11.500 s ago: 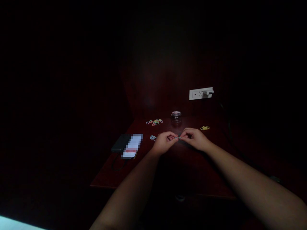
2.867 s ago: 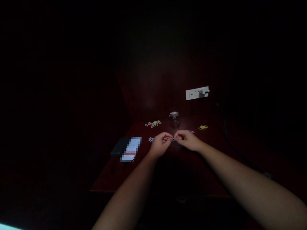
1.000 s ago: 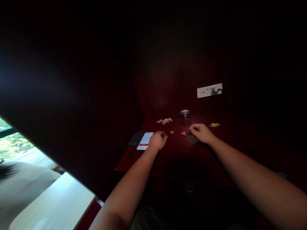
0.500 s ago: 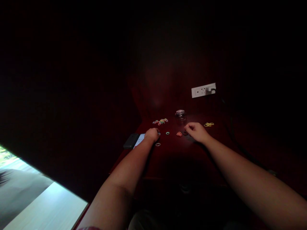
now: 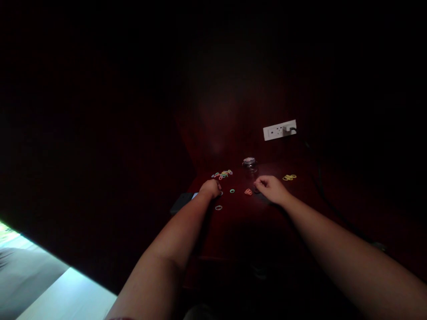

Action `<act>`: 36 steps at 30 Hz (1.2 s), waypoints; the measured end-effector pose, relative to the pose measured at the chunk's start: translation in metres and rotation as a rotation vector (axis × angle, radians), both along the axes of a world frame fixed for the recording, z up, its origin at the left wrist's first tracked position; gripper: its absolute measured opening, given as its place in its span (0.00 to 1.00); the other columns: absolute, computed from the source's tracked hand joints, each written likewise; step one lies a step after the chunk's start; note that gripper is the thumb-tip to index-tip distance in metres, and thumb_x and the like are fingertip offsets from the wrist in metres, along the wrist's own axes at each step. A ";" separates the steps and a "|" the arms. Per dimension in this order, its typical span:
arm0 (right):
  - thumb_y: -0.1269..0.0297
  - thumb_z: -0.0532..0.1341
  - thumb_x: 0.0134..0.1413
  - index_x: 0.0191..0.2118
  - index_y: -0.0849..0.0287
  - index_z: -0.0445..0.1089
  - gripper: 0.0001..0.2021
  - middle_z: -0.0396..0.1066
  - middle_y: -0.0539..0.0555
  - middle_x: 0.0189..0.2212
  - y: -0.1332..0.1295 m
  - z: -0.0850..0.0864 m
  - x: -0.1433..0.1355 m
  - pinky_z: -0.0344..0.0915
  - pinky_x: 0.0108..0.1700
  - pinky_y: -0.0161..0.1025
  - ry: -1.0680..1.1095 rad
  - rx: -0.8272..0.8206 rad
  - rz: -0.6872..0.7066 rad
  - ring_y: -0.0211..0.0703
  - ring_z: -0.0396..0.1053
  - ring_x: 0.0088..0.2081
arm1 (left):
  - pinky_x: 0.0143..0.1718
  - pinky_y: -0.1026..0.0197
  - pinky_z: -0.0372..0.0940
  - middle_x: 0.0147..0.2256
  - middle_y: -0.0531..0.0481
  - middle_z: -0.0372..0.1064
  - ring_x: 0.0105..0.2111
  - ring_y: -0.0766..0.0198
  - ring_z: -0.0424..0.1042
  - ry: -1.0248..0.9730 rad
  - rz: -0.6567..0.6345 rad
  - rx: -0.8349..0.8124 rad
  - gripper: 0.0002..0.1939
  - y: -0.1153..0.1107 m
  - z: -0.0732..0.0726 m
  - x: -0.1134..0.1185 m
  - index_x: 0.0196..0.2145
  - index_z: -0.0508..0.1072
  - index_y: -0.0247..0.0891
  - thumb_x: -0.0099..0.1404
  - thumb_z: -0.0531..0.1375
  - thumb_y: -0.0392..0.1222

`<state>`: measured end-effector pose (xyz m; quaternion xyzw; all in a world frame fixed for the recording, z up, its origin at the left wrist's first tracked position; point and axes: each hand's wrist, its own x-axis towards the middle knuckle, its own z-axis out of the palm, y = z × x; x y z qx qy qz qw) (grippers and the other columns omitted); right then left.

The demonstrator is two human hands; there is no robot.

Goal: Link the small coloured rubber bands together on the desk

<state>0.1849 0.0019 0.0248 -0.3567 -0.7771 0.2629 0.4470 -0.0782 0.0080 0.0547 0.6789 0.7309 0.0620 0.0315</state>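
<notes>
On the dark red table, my left hand (image 5: 210,188) has its fingers curled down beside a pale ring-shaped hair tie (image 5: 221,193); whether anything is in them is hidden. Just beyond it lies a mixed pile of small coloured hair ties (image 5: 223,174). My right hand (image 5: 271,188) is closed in a pinch low over the table, its fingertips right of a few orange hair ties (image 5: 248,192). What the pinch holds is too dark to make out. A single green hair tie (image 5: 232,191) lies between the hands, and a whitish one (image 5: 218,207) sits nearer to me.
A clear lidded jar (image 5: 249,164) stands behind the hands. Yellow hair ties (image 5: 289,177) lie at the right. A black object (image 5: 181,203) and a partly covered phone (image 5: 195,195) are by my left forearm. The wall holds a socket plate (image 5: 279,130) with a plugged-in cable.
The whole view has shifted, so things sit slightly lower. My left hand is a little nearer the mixed pile, and its arm covers more of the phone. My right hand stays in place.
</notes>
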 end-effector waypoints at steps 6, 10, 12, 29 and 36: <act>0.57 0.54 0.50 0.23 0.61 0.67 0.14 0.66 0.51 0.18 -0.001 0.001 -0.001 0.53 0.23 0.33 -0.013 -0.012 -0.006 0.36 0.59 0.21 | 0.34 0.65 0.63 0.28 0.51 0.72 0.31 0.62 0.71 -0.076 0.009 0.059 0.08 -0.004 0.004 -0.002 0.26 0.74 0.41 0.44 0.66 0.37; 0.57 0.54 0.50 0.23 0.62 0.67 0.14 0.66 0.51 0.18 -0.003 0.003 0.000 0.53 0.23 0.33 -0.021 -0.021 -0.012 0.36 0.59 0.21 | 0.30 0.67 0.62 0.27 0.51 0.72 0.27 0.65 0.70 -0.157 0.053 0.051 0.09 0.000 0.008 -0.009 0.27 0.74 0.39 0.44 0.66 0.38; 0.57 0.54 0.49 0.23 0.61 0.67 0.14 0.66 0.51 0.18 -0.004 0.003 0.001 0.53 0.24 0.34 -0.028 -0.018 -0.018 0.37 0.59 0.21 | 0.27 0.68 0.62 0.26 0.51 0.72 0.25 0.67 0.69 -0.221 0.075 0.042 0.10 0.004 0.011 -0.013 0.29 0.74 0.38 0.45 0.65 0.38; 0.57 0.53 0.50 0.23 0.63 0.67 0.15 0.63 0.50 0.18 -0.002 0.001 0.001 0.52 0.24 0.32 -0.066 -0.006 -0.005 0.35 0.57 0.21 | 0.33 0.70 0.62 0.30 0.52 0.74 0.30 0.67 0.70 -0.018 -0.012 -0.078 0.07 0.012 0.004 -0.012 0.29 0.75 0.39 0.49 0.61 0.35; 0.57 0.53 0.50 0.24 0.63 0.67 0.15 0.64 0.51 0.19 -0.004 0.003 0.001 0.52 0.24 0.32 -0.081 -0.026 -0.011 0.35 0.58 0.22 | 0.33 0.68 0.62 0.34 0.50 0.74 0.31 0.65 0.71 0.037 -0.069 -0.163 0.12 0.010 0.004 -0.004 0.35 0.75 0.39 0.56 0.57 0.45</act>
